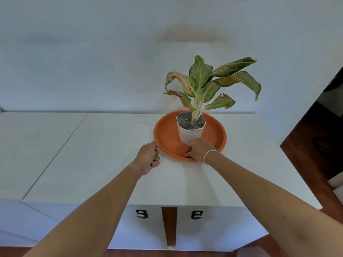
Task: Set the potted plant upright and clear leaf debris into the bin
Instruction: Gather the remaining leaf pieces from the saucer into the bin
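The potted plant (191, 133) stands upright in a white pot, with green leaves browned at the tips, on an orange saucer (167, 134) on the white cabinet top. My left hand (148, 157) is at the saucer's left rim, fingers curled around small green leaf debris (157, 157) that shows between them. My right hand (199, 150) reaches over the saucer's front rim just before the pot. Its fingers curl down onto the saucer floor, and whatever lies under them is hidden. No bin is in view.
The white cabinet top (104, 154) runs left and toward me, with a wall right behind the plant. Two doors with dark handles (142, 214) sit below the front edge. A dark wooden floor (315, 145) drops off at the right.
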`<action>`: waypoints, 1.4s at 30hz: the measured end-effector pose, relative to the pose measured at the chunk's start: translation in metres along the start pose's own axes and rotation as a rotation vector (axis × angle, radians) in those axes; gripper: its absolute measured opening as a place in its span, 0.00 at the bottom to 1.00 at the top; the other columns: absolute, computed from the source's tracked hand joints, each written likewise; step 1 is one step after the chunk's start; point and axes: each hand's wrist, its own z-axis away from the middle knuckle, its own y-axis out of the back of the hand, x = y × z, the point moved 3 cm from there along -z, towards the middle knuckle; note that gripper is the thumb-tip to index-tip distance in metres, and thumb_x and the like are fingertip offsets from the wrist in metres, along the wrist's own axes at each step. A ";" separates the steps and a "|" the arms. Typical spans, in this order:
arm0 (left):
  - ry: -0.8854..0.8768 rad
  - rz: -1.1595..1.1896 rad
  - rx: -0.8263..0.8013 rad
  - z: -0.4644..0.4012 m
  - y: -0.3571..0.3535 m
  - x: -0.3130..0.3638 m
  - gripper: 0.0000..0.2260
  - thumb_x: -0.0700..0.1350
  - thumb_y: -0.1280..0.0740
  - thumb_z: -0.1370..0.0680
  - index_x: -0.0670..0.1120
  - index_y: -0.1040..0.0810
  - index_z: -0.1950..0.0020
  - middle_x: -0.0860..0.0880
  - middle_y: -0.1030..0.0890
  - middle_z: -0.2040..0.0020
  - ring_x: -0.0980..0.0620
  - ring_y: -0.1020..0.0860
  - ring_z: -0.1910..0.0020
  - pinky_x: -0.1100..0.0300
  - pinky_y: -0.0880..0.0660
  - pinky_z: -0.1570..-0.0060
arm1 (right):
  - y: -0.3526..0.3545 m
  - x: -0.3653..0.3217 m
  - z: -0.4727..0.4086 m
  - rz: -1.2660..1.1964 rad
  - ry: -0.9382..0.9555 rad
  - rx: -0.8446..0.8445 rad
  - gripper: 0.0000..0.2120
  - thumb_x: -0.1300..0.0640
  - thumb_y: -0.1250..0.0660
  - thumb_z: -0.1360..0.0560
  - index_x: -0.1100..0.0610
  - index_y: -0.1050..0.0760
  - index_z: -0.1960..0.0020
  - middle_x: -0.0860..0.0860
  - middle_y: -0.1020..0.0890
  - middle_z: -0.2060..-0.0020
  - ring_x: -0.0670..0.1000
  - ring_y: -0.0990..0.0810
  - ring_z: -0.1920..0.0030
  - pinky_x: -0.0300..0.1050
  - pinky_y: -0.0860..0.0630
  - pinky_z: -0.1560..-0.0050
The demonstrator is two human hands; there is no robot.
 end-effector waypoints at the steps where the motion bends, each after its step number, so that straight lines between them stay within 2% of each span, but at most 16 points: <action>1: 0.003 0.001 0.002 0.000 0.000 -0.001 0.13 0.42 0.49 0.20 0.48 0.38 0.64 0.54 0.40 0.78 0.56 0.46 0.79 0.66 0.46 0.82 | -0.001 -0.001 0.000 0.014 0.007 0.006 0.10 0.53 0.34 0.25 0.57 0.19 0.48 0.54 0.17 0.48 0.54 0.20 0.47 0.46 0.23 0.49; 7: 0.015 -0.005 -0.003 0.001 -0.002 -0.003 0.12 0.42 0.48 0.20 0.48 0.38 0.64 0.54 0.40 0.79 0.56 0.46 0.79 0.66 0.46 0.81 | -0.004 -0.004 -0.002 0.045 0.004 -0.008 0.09 0.56 0.37 0.24 0.59 0.20 0.49 0.55 0.18 0.51 0.55 0.21 0.52 0.44 0.28 0.58; 11: 0.014 -0.015 -0.006 0.003 0.001 -0.004 0.12 0.43 0.48 0.20 0.47 0.38 0.63 0.53 0.41 0.76 0.55 0.46 0.78 0.65 0.46 0.81 | -0.003 -0.005 -0.004 0.050 0.001 -0.048 0.08 0.56 0.38 0.24 0.57 0.21 0.53 0.54 0.22 0.57 0.53 0.24 0.56 0.43 0.29 0.59; 16: 0.025 -0.027 0.006 0.005 0.009 -0.006 0.12 0.46 0.48 0.18 0.47 0.36 0.62 0.51 0.42 0.72 0.55 0.46 0.76 0.66 0.46 0.81 | -0.002 0.001 -0.005 -0.004 -0.016 -0.076 0.10 0.56 0.40 0.23 0.59 0.21 0.54 0.56 0.21 0.57 0.53 0.24 0.58 0.42 0.29 0.62; 18: 0.027 -0.031 0.008 0.004 0.013 -0.007 0.12 0.46 0.48 0.18 0.46 0.36 0.61 0.51 0.41 0.71 0.55 0.46 0.77 0.66 0.46 0.81 | 0.001 0.003 -0.004 -0.061 -0.032 -0.056 0.12 0.56 0.41 0.23 0.61 0.21 0.52 0.56 0.22 0.58 0.53 0.25 0.59 0.43 0.28 0.61; 20: 0.026 -0.031 0.007 0.004 0.016 -0.008 0.12 0.46 0.48 0.18 0.46 0.36 0.62 0.52 0.41 0.72 0.55 0.46 0.78 0.65 0.47 0.80 | 0.003 0.003 -0.004 -0.108 -0.044 -0.036 0.13 0.57 0.40 0.23 0.63 0.20 0.50 0.59 0.19 0.55 0.53 0.24 0.57 0.47 0.26 0.57; 24: 0.031 -0.036 -0.001 0.004 0.015 -0.010 0.12 0.46 0.48 0.18 0.46 0.36 0.62 0.52 0.41 0.72 0.55 0.46 0.77 0.65 0.46 0.80 | 0.005 0.005 -0.002 -0.161 -0.072 -0.039 0.14 0.56 0.39 0.23 0.63 0.19 0.48 0.60 0.18 0.48 0.58 0.20 0.47 0.51 0.23 0.46; 27: 0.034 -0.037 -0.008 0.004 0.013 -0.010 0.12 0.46 0.48 0.18 0.46 0.36 0.61 0.51 0.42 0.72 0.55 0.46 0.76 0.65 0.47 0.80 | 0.005 0.006 -0.002 -0.183 -0.102 -0.044 0.13 0.57 0.39 0.23 0.63 0.19 0.48 0.60 0.18 0.47 0.57 0.20 0.49 0.50 0.23 0.46; 32: 0.034 -0.034 -0.011 0.004 0.012 -0.011 0.12 0.46 0.48 0.18 0.46 0.35 0.61 0.52 0.42 0.72 0.55 0.46 0.76 0.65 0.47 0.80 | 0.004 0.003 -0.004 -0.201 -0.132 -0.045 0.11 0.57 0.38 0.23 0.59 0.18 0.49 0.54 0.17 0.47 0.54 0.20 0.46 0.46 0.22 0.45; 38: 0.036 -0.040 0.009 0.003 0.013 -0.008 0.12 0.46 0.47 0.18 0.46 0.35 0.61 0.51 0.41 0.71 0.55 0.46 0.76 0.65 0.46 0.81 | 0.002 -0.001 -0.007 -0.062 -0.198 -0.073 0.12 0.53 0.35 0.25 0.60 0.20 0.48 0.55 0.16 0.53 0.55 0.17 0.53 0.45 0.20 0.52; 40: 0.036 -0.034 0.013 0.002 0.014 -0.008 0.12 0.46 0.47 0.18 0.46 0.35 0.61 0.51 0.41 0.71 0.55 0.45 0.77 0.65 0.46 0.81 | 0.004 -0.004 -0.006 -0.029 -0.189 -0.081 0.11 0.52 0.35 0.25 0.59 0.21 0.51 0.54 0.19 0.58 0.54 0.19 0.57 0.45 0.21 0.57; 42: 0.038 -0.029 0.014 0.001 0.013 -0.010 0.12 0.47 0.47 0.18 0.46 0.35 0.61 0.51 0.41 0.72 0.55 0.45 0.77 0.65 0.46 0.81 | 0.004 -0.007 -0.004 0.012 -0.177 -0.078 0.09 0.52 0.36 0.25 0.58 0.24 0.58 0.53 0.23 0.65 0.54 0.22 0.60 0.42 0.27 0.66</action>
